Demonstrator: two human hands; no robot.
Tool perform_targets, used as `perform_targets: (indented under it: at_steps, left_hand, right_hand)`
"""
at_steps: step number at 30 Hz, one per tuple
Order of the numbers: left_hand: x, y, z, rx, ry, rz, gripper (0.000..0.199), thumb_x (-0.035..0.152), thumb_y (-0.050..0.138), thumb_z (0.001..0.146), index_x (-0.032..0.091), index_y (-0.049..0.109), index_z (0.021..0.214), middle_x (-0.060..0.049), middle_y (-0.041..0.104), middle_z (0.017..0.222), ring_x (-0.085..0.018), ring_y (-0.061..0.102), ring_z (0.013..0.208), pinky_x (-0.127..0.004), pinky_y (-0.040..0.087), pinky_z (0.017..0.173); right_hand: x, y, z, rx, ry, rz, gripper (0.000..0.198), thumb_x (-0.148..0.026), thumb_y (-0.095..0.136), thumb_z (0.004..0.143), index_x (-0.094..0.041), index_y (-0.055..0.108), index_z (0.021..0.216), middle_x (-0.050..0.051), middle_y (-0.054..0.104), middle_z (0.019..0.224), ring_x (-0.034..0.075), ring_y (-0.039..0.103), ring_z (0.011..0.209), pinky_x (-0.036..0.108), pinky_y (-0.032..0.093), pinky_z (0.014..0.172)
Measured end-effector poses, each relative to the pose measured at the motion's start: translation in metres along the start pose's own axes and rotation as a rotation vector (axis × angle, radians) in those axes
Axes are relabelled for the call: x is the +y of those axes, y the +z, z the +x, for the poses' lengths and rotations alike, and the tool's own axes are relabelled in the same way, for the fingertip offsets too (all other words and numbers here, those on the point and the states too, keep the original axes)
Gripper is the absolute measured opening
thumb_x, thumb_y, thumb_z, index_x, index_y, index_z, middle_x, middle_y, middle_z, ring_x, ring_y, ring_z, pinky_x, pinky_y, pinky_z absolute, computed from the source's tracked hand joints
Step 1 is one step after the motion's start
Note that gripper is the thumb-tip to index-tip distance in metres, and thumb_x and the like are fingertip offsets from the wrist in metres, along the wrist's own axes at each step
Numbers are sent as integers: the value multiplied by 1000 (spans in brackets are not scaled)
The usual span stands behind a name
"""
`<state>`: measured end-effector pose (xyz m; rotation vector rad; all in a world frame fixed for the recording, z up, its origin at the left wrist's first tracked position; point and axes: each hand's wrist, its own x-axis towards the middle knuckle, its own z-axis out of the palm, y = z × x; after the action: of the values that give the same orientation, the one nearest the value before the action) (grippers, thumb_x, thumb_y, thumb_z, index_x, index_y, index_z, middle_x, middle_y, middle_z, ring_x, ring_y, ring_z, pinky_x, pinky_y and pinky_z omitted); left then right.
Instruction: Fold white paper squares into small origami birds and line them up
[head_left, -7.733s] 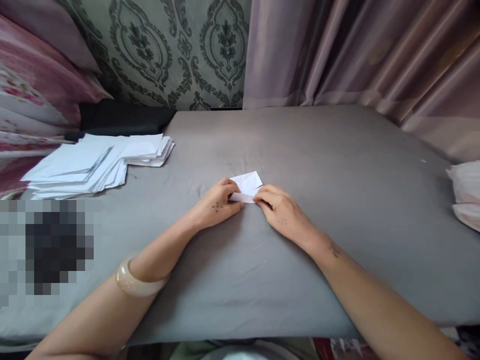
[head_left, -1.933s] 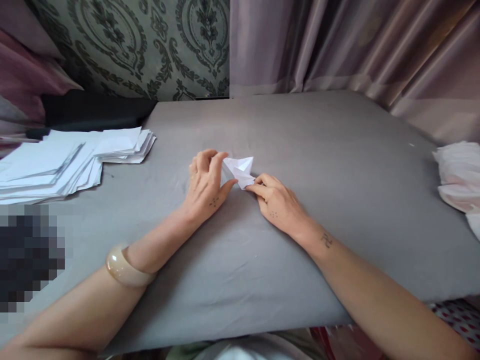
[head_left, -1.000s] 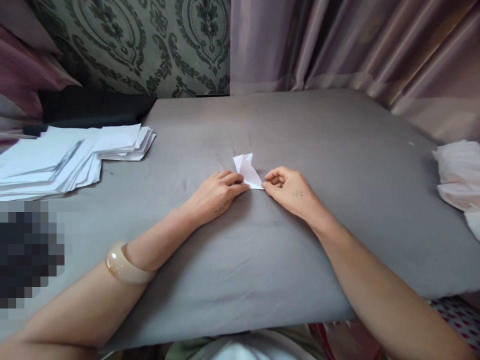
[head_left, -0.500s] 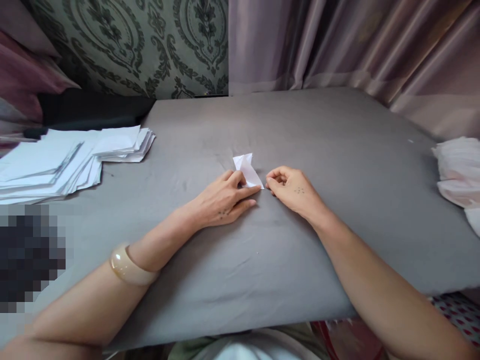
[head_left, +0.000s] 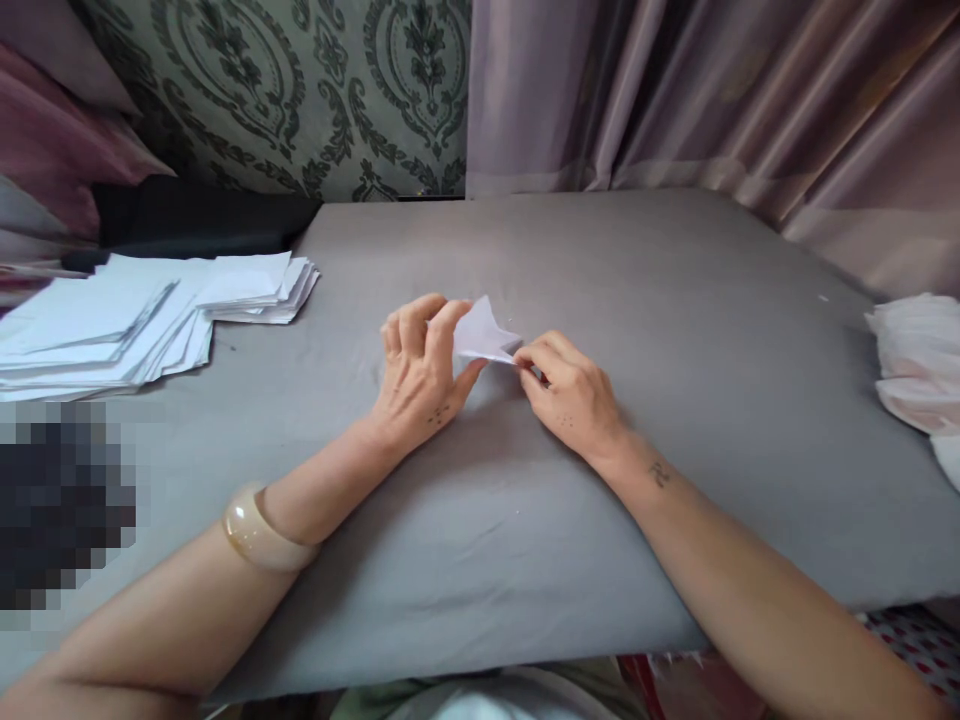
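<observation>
A small folded piece of white paper [head_left: 482, 332] with pointed corners is held between my two hands, a little above the grey cloth. My left hand [head_left: 424, 358] grips its left side, thumb at the lower edge and index finger at the upper left; the other fingers are raised and curled. With thumb and fingertips, my right hand [head_left: 564, 385] pinches the right corner of the paper. The left part of the folded sheet is hidden behind my left fingers.
A grey cloth [head_left: 480, 560] covers the table. Stacks of white paper [head_left: 150, 320] lie at the left, near a black item [head_left: 202, 215]. A whitish bundle [head_left: 915, 360] sits at the right edge. Curtains [head_left: 555, 90] and a patterned wall [head_left: 315, 90] stand behind.
The paper was lying on the cloth under my left fingers and is now lifted and tilted. My left hand has turned upward around its left side; my right hand has closed on its right corner.
</observation>
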<state>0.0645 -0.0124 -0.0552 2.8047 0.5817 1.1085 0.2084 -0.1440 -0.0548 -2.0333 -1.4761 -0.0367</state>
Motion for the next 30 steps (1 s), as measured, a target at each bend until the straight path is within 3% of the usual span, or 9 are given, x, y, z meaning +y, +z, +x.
perform_targets:
  at_steps: [4,6,10,18,26,30]
  left_hand:
    - [-2,-2,-1,-146,197,32,17,22,47,93,26,61,101,-7,60,119,-26,47,117,-48,26,100]
    - [-2,-2,-1,-235,290,6,23,15,43,93,24,63,88,-4,67,106,-23,52,108,-46,27,97]
    - [-2,-2,0,-330,335,-32,26,18,41,95,21,64,83,-4,70,88,-20,57,92,-44,29,94]
    - [1,-1,-1,-322,268,-40,29,27,40,96,20,64,81,-5,70,85,-20,59,87,-45,31,91]
    - [2,5,-1,-294,117,-51,20,25,42,95,20,55,110,-6,71,96,-22,59,91,-45,30,92]
    - [3,5,1,-266,51,-10,25,31,49,91,20,53,113,-9,68,102,-26,55,99,-46,30,93]
  right_hand:
    - [-1,-3,0,32,-114,-210,29,-15,37,95,-23,65,97,6,60,104,16,55,88,28,37,65]
    - [1,-5,-1,2,-149,-280,29,-14,37,95,-22,65,95,5,60,102,16,54,85,28,36,64]
    - [5,-9,-7,-92,-169,-343,28,-15,38,95,-21,65,92,5,58,95,15,52,77,29,32,60]
    - [1,-12,-12,-187,6,-230,21,-31,47,95,-23,67,91,4,61,95,14,56,73,29,31,56]
    - [-2,-3,-6,-140,231,-125,14,-29,53,90,-22,63,83,2,62,91,14,56,71,28,34,58]
    - [-2,0,-6,-130,188,-74,10,-25,53,89,-22,62,92,3,62,97,15,58,75,28,37,62]
